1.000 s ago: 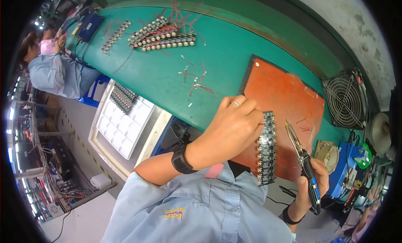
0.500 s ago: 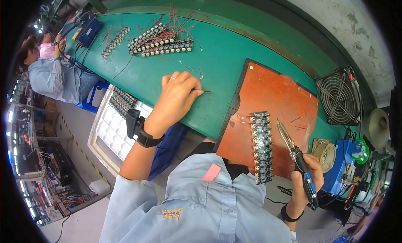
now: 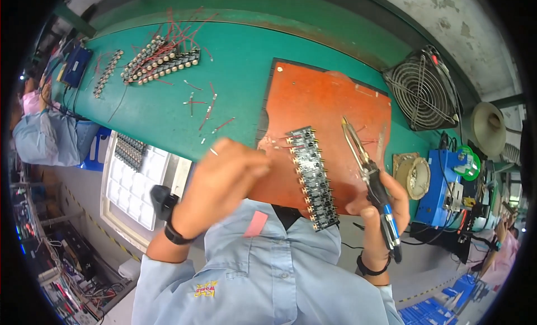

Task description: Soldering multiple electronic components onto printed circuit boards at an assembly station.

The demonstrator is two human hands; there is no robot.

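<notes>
My right hand [image 3: 386, 207] grips a soldering iron [image 3: 377, 193] with a black and blue handle, its metal tip pointing up and away over an orange-brown mat [image 3: 330, 95]. Left of the iron lies a strip of small black circuit boards [image 3: 312, 177], with metal contacts along both long edges. Two short red wires reach the strip's far left end. My left hand [image 3: 224, 179], blurred by motion, is curled with its fingertips together over the mat's left edge, close to the strip. Whatever those fingertips pinch is too smeared to make out.
Loose short red wires [image 3: 210, 109] lie on the green bench [image 3: 240, 56]. Farther left sit more wired board strips [image 3: 162, 62]. A black fan [image 3: 419, 90], a round tin [image 3: 413, 177] and a blue box [image 3: 439, 193] stand at right. A white tray [image 3: 131, 182] is below left.
My left hand has moved from the loose wires on the bench toward the board strip. My right hand still holds the soldering iron. The whole view has shifted, showing more of the right side.
</notes>
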